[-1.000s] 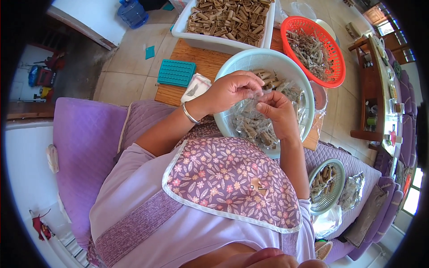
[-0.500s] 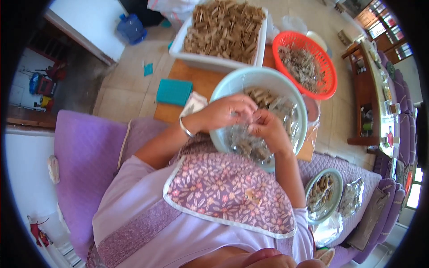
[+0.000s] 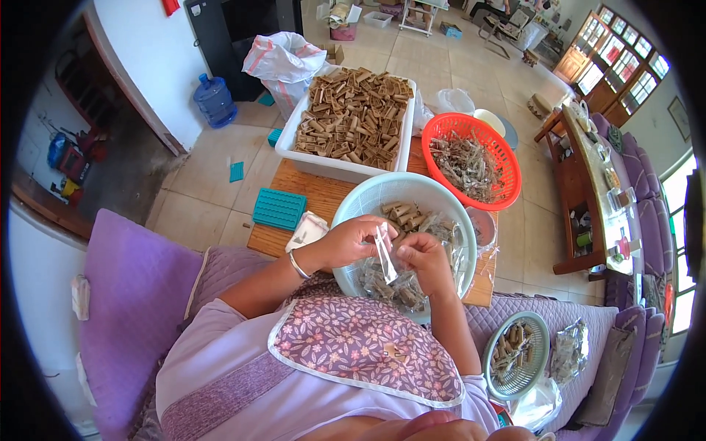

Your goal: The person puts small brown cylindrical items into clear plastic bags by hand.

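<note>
Pale square floor tiles (image 3: pixel 220 158) run across the room, bright with daylight from wood-framed windows (image 3: pixel 616 57) at the far right. A white wall (image 3: pixel 147 59) stands at the far left, with a dark cabinet (image 3: pixel 243 22) beside it. A long wooden side table (image 3: pixel 581 191) lines the right, backed by a purple sofa (image 3: pixel 654 220). Purple cushions (image 3: pixel 125 309) fill the near left.

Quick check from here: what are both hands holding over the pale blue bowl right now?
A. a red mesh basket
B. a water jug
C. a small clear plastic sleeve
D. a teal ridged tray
C. The left hand and right hand pinch a small clear plastic sleeve between them, above the pale blue bowl of brown sticks and filled packets.
</note>
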A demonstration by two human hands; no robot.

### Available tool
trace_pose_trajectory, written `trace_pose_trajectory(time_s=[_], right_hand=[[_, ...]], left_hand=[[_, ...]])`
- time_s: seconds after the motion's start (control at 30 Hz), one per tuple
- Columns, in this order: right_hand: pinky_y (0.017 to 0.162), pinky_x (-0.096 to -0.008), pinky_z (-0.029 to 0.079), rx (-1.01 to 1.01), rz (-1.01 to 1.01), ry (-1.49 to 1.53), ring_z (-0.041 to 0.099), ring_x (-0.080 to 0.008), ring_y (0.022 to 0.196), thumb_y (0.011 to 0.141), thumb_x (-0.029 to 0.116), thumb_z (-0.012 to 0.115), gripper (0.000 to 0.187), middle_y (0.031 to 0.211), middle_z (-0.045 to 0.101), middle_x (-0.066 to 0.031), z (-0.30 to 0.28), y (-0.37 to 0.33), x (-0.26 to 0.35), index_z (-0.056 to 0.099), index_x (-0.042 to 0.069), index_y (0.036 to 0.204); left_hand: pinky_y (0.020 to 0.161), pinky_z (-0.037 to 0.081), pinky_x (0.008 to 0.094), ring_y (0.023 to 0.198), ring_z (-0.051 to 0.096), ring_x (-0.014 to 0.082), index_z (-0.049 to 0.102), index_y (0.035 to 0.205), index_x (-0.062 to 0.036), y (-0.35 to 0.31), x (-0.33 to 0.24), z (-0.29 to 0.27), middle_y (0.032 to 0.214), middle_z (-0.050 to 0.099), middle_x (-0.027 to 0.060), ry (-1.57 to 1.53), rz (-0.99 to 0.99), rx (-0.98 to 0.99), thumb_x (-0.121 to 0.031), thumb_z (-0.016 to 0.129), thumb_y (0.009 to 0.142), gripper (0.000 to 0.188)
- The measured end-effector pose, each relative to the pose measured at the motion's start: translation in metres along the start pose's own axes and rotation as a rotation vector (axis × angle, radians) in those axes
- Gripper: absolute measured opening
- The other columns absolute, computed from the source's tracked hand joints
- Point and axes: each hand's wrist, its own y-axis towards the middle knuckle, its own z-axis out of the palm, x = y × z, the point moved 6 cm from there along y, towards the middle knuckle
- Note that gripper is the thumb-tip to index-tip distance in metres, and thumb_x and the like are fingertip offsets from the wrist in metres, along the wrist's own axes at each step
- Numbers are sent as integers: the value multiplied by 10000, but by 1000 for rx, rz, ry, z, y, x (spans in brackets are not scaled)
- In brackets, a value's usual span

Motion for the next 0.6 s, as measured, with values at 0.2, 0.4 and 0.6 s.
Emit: trace_pose_trajectory(time_s=[0.2, 0.4, 0.6], right_hand=[[567, -209, 419, -284, -209, -273, 523, -70, 617, 821, 19, 701, 100, 740, 621, -5, -12, -32, 25, 638, 12, 899], [589, -246, 449, -284, -268, -654, 558, -94, 643, 806, 34, 713, 256, 738, 636, -50, 17, -58, 18, 651, -4, 1051], [603, -207, 431, -328, -324, -682, 529, -54, 677, 854, 52, 685, 134, 764, 602, 7, 0, -75, -9, 649, -2, 971]], left_hand=[[775, 499, 340, 887, 616, 227, 637, 860, -37, -9, -9, -5, 923, 613, 74, 185, -60, -153, -125, 727, 798, 140], [723, 475, 367, 836, 588, 267, 637, 848, -55, -11, -14, 17, 854, 580, 85, 452, 4, -169, -195, 731, 794, 177], [749, 476, 374, 865, 596, 269, 650, 880, -67, -19, -16, 39, 896, 586, 87, 393, 7, 13, -199, 722, 798, 171]])
